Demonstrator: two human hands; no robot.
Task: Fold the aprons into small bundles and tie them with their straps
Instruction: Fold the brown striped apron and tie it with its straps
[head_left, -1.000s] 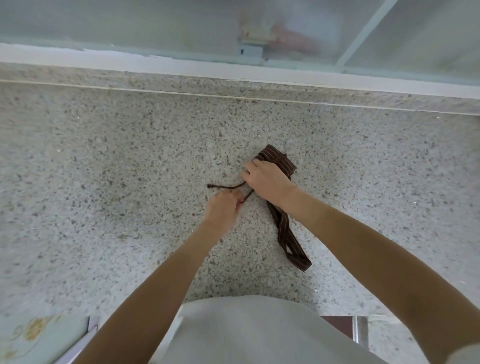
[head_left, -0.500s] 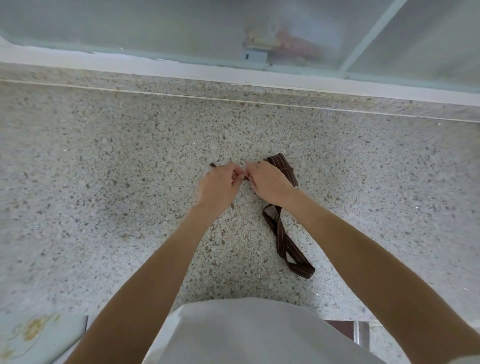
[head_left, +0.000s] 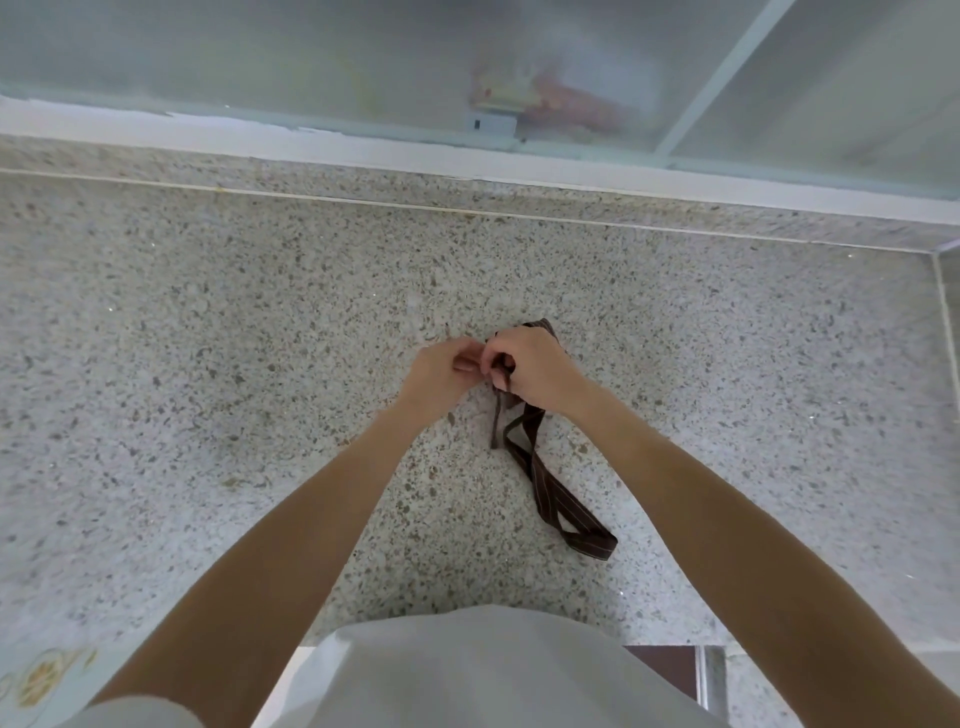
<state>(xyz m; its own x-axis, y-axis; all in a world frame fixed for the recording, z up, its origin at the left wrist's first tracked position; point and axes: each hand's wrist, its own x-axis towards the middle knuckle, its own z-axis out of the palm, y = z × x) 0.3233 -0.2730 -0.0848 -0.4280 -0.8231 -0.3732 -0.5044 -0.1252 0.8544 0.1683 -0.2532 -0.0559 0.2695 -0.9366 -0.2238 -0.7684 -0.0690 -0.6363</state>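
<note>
I see my left hand (head_left: 441, 371) and right hand (head_left: 530, 371) pinching the apron (head_left: 540, 328) strap (head_left: 550, 493) on the counter (head_left: 208, 364).

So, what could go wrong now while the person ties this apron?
1. The knot may come out loose: the thin strap is held only at the fingertips of the left hand and right hand.
2. The long striped band lies free on the counter; it might stay outside the apron bundle or get caught in the tie.
</note>
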